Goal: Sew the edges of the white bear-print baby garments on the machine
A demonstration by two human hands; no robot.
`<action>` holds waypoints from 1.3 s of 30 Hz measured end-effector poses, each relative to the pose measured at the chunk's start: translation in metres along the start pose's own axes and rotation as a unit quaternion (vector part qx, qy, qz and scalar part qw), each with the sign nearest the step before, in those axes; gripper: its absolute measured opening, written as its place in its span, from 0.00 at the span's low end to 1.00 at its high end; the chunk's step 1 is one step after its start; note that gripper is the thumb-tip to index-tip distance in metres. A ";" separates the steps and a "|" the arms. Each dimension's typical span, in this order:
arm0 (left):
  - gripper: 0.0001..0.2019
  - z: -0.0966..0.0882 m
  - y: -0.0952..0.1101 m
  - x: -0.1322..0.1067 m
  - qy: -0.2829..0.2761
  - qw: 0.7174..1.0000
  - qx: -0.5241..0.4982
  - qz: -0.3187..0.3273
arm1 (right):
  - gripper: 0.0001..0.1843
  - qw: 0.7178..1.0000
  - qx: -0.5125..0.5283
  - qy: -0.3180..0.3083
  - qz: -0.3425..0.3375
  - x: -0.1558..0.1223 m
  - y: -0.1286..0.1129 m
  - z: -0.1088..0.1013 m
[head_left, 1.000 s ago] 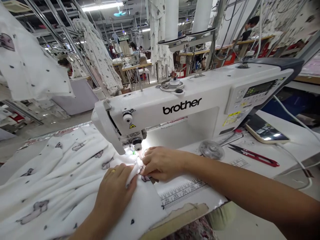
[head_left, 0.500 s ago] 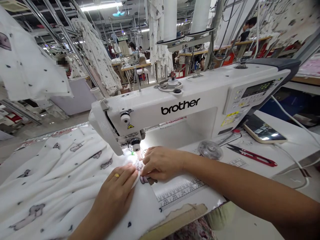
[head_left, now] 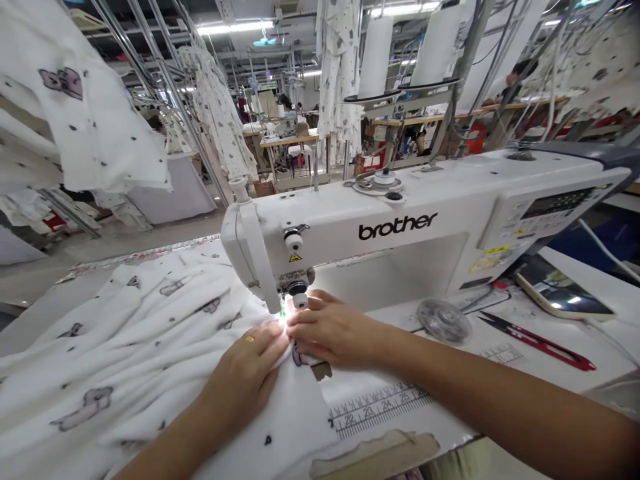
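White fleecy fabric (head_left: 165,320) printed with grey bears lies in folds under the head of a white sewing machine (head_left: 350,233). My left hand (head_left: 250,373), with a ring on one finger, rests fairly flat on the fabric, its fingertips just in front of the lit presser foot (head_left: 283,312). Close against it from the right, my right hand (head_left: 340,333) has its fingers bent over the fabric's edge beside the needle area. Both sets of fingertips nearly meet there. Bright lamp light and the fingers hide the stitching point.
Right of my forearm lie a clear round bobbin-like disc (head_left: 444,321), red-handled thread snips (head_left: 540,341) and a phone (head_left: 565,287). A printed ruler (head_left: 380,407) runs along the table's front. White thread cones (head_left: 375,57) stand behind the machine; printed garments (head_left: 110,127) hang left.
The camera view has turned, so the scene sits further right and lower. My right fingers have straightened and moved in beside the presser foot; my left hand stays on the fabric.
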State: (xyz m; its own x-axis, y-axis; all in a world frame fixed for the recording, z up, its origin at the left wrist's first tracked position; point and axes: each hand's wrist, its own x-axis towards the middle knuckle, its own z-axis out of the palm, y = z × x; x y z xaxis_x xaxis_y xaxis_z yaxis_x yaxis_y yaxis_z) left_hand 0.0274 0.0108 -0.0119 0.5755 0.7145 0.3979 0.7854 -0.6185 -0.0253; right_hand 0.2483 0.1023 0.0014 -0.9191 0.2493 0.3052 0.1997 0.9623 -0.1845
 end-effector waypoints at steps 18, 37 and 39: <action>0.15 0.004 -0.031 0.006 -0.033 0.998 -0.044 0.007 | 0.15 0.999 -0.002 -0.001 0.046 0.002 0.002 -0.001; 0.17 -0.007 -0.032 0.023 -0.028 0.951 -0.217 -0.217 | 0.12 1.000 0.004 -0.014 -0.023 0.001 0.002 -0.001; 0.19 -0.007 -0.034 0.024 -0.023 0.945 -0.236 -0.225 | 0.11 0.999 0.010 -0.018 -0.024 0.001 0.002 -0.001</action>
State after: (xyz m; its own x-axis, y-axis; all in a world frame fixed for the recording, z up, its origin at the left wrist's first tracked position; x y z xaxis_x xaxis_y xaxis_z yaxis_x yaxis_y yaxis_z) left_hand 0.0132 0.0465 0.0045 0.2255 0.9468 0.2297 0.7705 -0.3176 0.5527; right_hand 0.2484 0.1046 0.0023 -0.9395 0.1981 0.2795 0.1487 0.9708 -0.1883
